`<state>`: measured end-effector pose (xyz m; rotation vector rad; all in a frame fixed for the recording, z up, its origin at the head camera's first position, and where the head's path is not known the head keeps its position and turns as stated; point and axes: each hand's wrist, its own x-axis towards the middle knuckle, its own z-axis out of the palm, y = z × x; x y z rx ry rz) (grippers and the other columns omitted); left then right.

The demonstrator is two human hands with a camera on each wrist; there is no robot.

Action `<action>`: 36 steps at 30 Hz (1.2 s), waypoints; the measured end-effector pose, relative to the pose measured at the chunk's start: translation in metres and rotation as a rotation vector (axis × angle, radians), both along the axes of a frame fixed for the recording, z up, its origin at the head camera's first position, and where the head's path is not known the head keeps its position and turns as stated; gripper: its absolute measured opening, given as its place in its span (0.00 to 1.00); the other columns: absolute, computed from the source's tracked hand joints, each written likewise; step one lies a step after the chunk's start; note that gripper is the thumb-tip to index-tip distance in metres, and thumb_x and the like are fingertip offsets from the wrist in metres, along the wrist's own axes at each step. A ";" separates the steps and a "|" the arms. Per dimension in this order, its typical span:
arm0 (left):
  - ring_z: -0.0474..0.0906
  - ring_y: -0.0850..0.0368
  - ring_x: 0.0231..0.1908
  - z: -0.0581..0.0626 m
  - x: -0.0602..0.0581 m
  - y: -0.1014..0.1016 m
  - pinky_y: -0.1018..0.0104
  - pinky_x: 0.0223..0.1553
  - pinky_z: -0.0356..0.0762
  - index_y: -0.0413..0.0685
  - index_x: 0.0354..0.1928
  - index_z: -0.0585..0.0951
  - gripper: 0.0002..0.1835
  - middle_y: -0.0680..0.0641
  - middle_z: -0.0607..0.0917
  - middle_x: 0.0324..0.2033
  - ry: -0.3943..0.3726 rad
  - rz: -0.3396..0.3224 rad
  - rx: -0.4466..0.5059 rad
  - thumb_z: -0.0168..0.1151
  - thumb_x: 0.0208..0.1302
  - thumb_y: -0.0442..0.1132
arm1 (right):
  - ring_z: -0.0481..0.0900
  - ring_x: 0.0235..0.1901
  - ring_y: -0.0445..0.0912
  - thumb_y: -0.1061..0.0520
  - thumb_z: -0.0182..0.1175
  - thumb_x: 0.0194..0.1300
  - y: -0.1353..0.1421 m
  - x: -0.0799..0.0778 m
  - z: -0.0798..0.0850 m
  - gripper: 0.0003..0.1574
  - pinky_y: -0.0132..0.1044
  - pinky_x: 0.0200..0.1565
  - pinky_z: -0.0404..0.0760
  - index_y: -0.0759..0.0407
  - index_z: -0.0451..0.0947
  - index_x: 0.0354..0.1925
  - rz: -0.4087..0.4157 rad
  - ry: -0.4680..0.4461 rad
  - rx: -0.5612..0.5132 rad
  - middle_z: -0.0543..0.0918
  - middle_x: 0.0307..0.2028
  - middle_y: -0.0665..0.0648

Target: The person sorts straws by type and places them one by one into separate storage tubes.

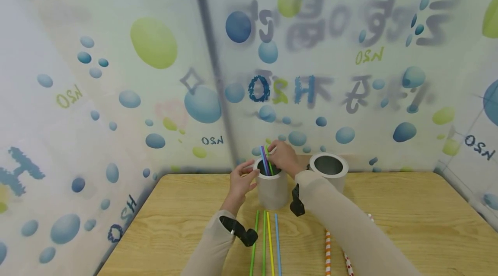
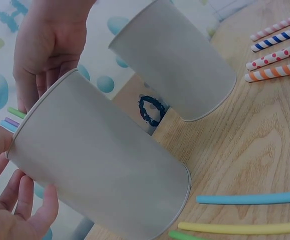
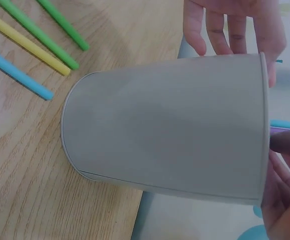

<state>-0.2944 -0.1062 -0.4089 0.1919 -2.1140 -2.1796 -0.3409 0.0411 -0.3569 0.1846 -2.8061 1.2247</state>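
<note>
A grey-white can [image 1: 272, 191] stands on the table with a blue straw [image 1: 263, 161], a purple straw and a green straw [image 1: 271, 168] leaning up out of its mouth. Along the can's left side, my left hand [image 1: 241, 181] touches the rim and wall with relaxed, spread fingers [image 2: 24, 192]. My right hand [image 1: 284, 157] is over the rim from the far right, its fingertips pinching the green straw near its upper end. In the right wrist view, the can's wall hides most of the straws; a blue straw end [image 3: 285, 124] shows past the rim.
A second can [image 1: 330, 172], dark inside, stands to the right, partly behind my right forearm. In front lie green, yellow [image 1: 270, 241] and blue [image 1: 278, 241] straws. Several patterned straws lie further right, including an orange-striped straw [image 1: 328, 252]. A printed curtain [image 1: 311, 73] hangs behind the table [image 1: 186, 224].
</note>
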 end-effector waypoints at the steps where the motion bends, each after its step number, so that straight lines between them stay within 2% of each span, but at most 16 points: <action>1: 0.74 0.52 0.40 0.000 0.000 0.000 0.50 0.40 0.79 0.44 0.53 0.77 0.20 0.43 0.74 0.40 0.001 0.000 -0.001 0.62 0.57 0.34 | 0.76 0.23 0.45 0.60 0.62 0.53 0.000 0.000 0.000 0.11 0.32 0.21 0.74 0.59 0.76 0.38 -0.010 0.007 0.025 0.80 0.25 0.54; 9: 0.74 0.52 0.41 0.000 0.001 0.001 0.49 0.41 0.78 0.44 0.54 0.76 0.20 0.43 0.74 0.41 -0.003 -0.009 0.002 0.62 0.57 0.34 | 0.76 0.25 0.45 0.58 0.63 0.54 -0.002 0.001 0.000 0.11 0.34 0.26 0.75 0.59 0.77 0.38 -0.031 0.016 0.071 0.80 0.25 0.53; 14: 0.74 0.52 0.41 0.001 0.001 0.002 0.50 0.40 0.78 0.45 0.54 0.77 0.20 0.43 0.74 0.41 -0.004 -0.005 -0.001 0.63 0.57 0.34 | 0.76 0.22 0.43 0.59 0.63 0.56 -0.001 0.002 0.002 0.13 0.32 0.23 0.75 0.61 0.76 0.40 -0.015 0.002 0.060 0.79 0.22 0.53; 18: 0.74 0.52 0.41 0.001 0.001 0.003 0.50 0.40 0.79 0.45 0.53 0.77 0.20 0.43 0.74 0.41 0.001 -0.003 0.003 0.63 0.57 0.34 | 0.77 0.21 0.45 0.61 0.62 0.56 0.001 0.003 0.004 0.14 0.32 0.21 0.76 0.63 0.76 0.42 0.010 -0.021 0.016 0.79 0.21 0.55; 23: 0.74 0.52 0.40 0.000 0.001 0.003 0.50 0.39 0.79 0.45 0.53 0.77 0.19 0.43 0.74 0.41 0.007 -0.003 0.005 0.62 0.57 0.33 | 0.80 0.25 0.50 0.63 0.61 0.56 0.003 0.002 0.006 0.15 0.34 0.21 0.78 0.66 0.75 0.44 0.044 -0.054 -0.051 0.80 0.22 0.58; 30: 0.74 0.50 0.41 0.002 0.001 0.002 0.50 0.39 0.79 0.45 0.53 0.77 0.19 0.42 0.74 0.41 -0.006 0.008 0.008 0.63 0.57 0.33 | 0.80 0.24 0.48 0.65 0.61 0.56 0.007 0.002 0.008 0.16 0.36 0.23 0.80 0.67 0.75 0.44 0.059 -0.093 -0.159 0.81 0.25 0.59; 36: 0.74 0.49 0.42 0.002 0.001 0.001 0.49 0.40 0.78 0.45 0.53 0.77 0.19 0.42 0.74 0.41 -0.015 0.010 0.008 0.62 0.57 0.33 | 0.80 0.27 0.49 0.66 0.61 0.55 0.009 0.008 0.013 0.16 0.38 0.23 0.82 0.66 0.75 0.44 0.079 -0.150 -0.220 0.81 0.27 0.61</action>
